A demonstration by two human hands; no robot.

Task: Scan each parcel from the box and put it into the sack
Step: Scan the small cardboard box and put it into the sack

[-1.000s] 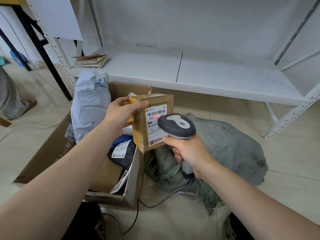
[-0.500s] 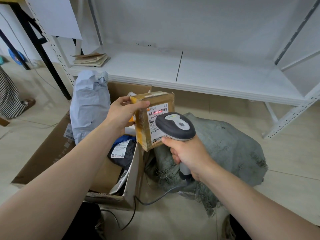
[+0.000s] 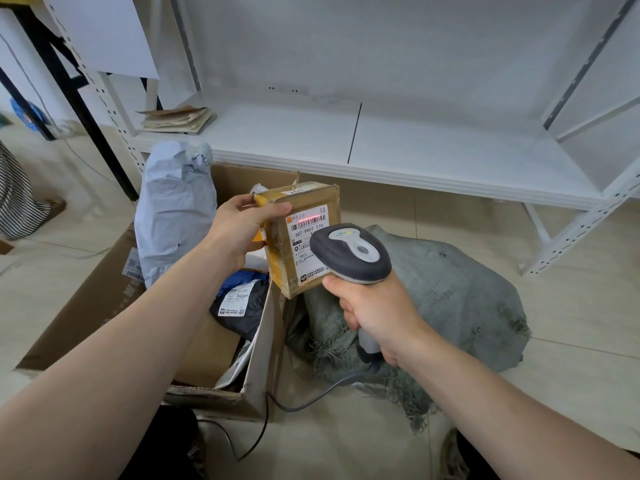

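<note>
Head view: left grip (image 3: 239,230) holds parcel (image 3: 301,244) upright, label facing scanner (image 3: 349,252) clasped in right grip (image 3: 377,313).

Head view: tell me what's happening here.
A person is mid-scan. The left hand grips a small brown parcel above the cardboard box, its label facing the scanner gripped in the right hand. The scanner's red line falls on the label. The grey sack lies beside the box; a grey mailer and a black bag sit inside the box.
</note>
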